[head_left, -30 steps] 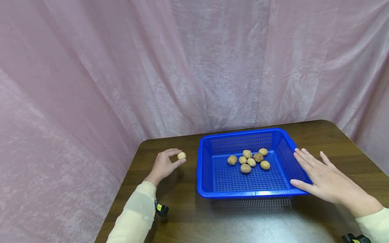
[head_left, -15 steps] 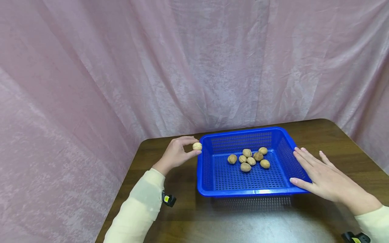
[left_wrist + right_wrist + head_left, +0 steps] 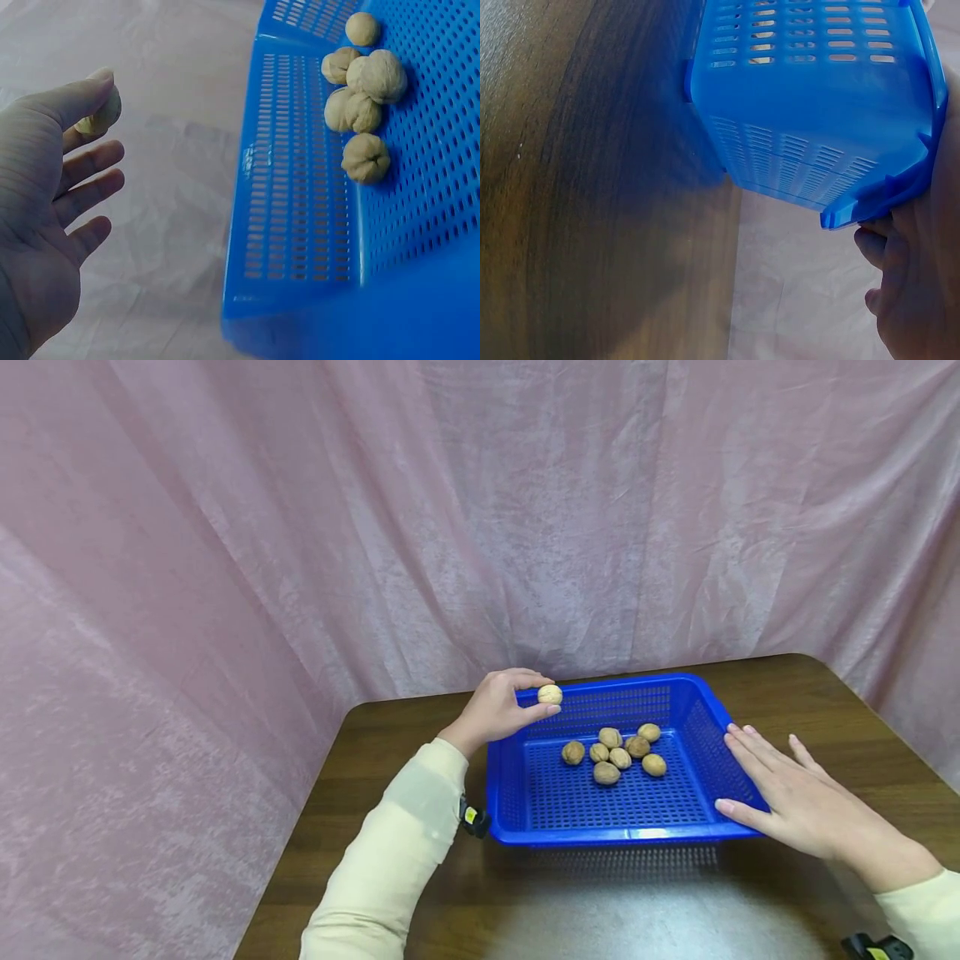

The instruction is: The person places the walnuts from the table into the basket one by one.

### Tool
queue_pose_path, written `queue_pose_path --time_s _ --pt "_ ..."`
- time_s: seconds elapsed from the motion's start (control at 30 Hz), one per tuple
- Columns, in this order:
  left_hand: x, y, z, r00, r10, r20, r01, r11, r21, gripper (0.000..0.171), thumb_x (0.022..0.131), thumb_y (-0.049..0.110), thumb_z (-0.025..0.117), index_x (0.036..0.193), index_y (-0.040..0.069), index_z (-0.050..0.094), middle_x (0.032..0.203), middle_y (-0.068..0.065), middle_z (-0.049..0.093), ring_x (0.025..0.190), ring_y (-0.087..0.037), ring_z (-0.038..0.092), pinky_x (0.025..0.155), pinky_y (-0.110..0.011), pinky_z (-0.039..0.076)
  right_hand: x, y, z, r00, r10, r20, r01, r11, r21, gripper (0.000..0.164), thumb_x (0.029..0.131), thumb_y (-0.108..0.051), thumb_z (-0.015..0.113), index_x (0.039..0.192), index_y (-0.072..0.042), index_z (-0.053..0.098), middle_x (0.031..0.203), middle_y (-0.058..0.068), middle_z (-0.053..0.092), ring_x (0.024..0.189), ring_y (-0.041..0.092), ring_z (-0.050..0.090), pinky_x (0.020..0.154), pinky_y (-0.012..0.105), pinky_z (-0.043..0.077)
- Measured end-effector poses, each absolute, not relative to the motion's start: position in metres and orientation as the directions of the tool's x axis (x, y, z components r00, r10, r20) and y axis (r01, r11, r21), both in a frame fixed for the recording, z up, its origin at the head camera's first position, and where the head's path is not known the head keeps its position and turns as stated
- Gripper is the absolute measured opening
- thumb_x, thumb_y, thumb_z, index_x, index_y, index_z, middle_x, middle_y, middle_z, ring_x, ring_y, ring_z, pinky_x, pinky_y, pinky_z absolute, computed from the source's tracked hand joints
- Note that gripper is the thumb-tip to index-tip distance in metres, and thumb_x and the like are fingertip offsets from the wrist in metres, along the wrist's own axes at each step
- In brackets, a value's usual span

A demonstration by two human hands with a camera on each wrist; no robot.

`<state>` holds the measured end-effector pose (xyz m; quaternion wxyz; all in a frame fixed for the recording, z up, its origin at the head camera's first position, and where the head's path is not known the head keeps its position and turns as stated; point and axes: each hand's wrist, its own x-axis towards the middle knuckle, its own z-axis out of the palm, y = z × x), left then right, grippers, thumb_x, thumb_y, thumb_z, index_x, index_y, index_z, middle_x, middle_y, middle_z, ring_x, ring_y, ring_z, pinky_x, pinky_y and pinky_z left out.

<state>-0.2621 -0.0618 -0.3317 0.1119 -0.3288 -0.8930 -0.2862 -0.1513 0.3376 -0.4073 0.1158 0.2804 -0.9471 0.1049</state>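
Note:
Between thumb and fingertips my left hand (image 3: 498,708) pinches a pale walnut (image 3: 550,694), held above the back left part of a blue plastic basket (image 3: 600,837). In the left wrist view that walnut (image 3: 103,116) shows partly behind the thumb, while the other fingers stay loosely spread. Several more walnuts (image 3: 606,773) lie grouped on the basket's perforated floor. My right hand (image 3: 813,806) rests with straight fingers on the basket's right rim, the thumb over the near right corner. From the right wrist, the basket's outer wall (image 3: 802,97) is seen with the hand against its rim.
The basket stands on a dark brown wooden table (image 3: 420,852) with rounded back corners. A pink velvet curtain (image 3: 555,527) hangs just behind the table and along its sides.
My left hand has moved right and away from me, carrying the walnut from beside the basket to above it. The right hand and the walnuts inside the basket have stayed put.

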Motion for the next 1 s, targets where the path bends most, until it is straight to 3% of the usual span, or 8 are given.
queue_pose_path --time_s 0.13,0.33,0.47,0.63,0.87,1.0 --pt "-0.272 -0.046 -0.335 -0.768 0.532 0.358 0.64 0.619 0.454 0.042 0.083 0.044 0.074 0.115 0.017 0.071 0.112 0.004 0.068 0.109 -0.01 0.06 0.093 -0.027 0.047 -0.15 0.338 -0.407 -0.815 -0.506 0.282 -0.557 0.819 -0.137 0.088 0.088 -0.05 0.063 0.15 0.0 0.026 0.156 0.017 0.023 0.147 0.02 0.003 0.113 0.047 -0.015" --pt "-0.281 -0.027 -0.348 -0.8 0.522 0.296 0.597 0.642 0.481 0.043 0.084 0.046 0.071 0.119 0.02 0.07 0.116 0.007 0.067 0.112 -0.01 0.059 0.094 -0.027 0.047 -0.15 0.335 -0.406 -0.815 -0.502 0.288 -0.555 0.82 -0.141 0.088 0.088 -0.051 0.063 0.15 0.0 0.027 0.156 0.017 0.023 0.145 0.01 -0.004 0.114 0.045 -0.013" --pt "-0.284 -0.016 -0.356 -0.819 0.513 0.256 0.566 0.652 0.504 0.044 0.084 0.049 0.07 0.12 0.024 0.069 0.117 0.01 0.066 0.114 -0.009 0.057 0.096 -0.028 0.046 -0.148 0.334 -0.405 -0.816 -0.506 0.281 -0.557 0.818 -0.146 0.088 0.088 -0.051 0.063 0.15 0.0 0.027 0.156 0.017 0.023 0.147 0.017 0.001 0.114 0.044 -0.013" --pt "-0.288 -0.004 -0.364 -0.836 0.49 0.249 0.543 0.67 0.505 0.046 0.084 0.053 0.068 0.122 0.026 0.067 0.12 0.011 0.064 0.116 -0.008 0.056 0.103 -0.033 0.04 -0.147 0.335 -0.403 -0.815 -0.514 0.269 -0.561 0.815 -0.145 0.088 0.089 -0.05 0.062 0.151 0.0 0.024 0.157 0.017 0.02 0.146 0.013 -0.004 0.113 0.043 -0.015" --pt "-0.287 -0.002 -0.386 -0.83 0.521 0.199 0.552 0.717 0.427 0.045 0.085 0.049 0.069 0.123 0.024 0.067 0.12 0.01 0.065 0.114 -0.009 0.058 0.093 -0.026 0.047 -0.142 0.335 -0.405 -0.821 -0.51 0.257 -0.557 0.813 -0.169 0.088 0.089 -0.049 0.063 0.152 -0.002 0.022 0.157 0.016 0.021 0.145 0.008 -0.006 0.114 0.043 -0.014" --pt "-0.286 -0.004 -0.398 -0.829 0.542 0.138 0.547 0.734 0.403 0.043 0.085 0.046 0.071 0.121 0.024 0.068 0.118 0.012 0.065 0.106 -0.005 0.06 0.086 -0.023 0.049 -0.14 0.337 -0.404 -0.819 -0.512 0.26 -0.56 0.813 -0.162 0.088 0.089 -0.049 0.063 0.152 -0.002 0.022 0.157 0.016 0.02 0.146 0.013 -0.004 0.114 0.042 -0.014"
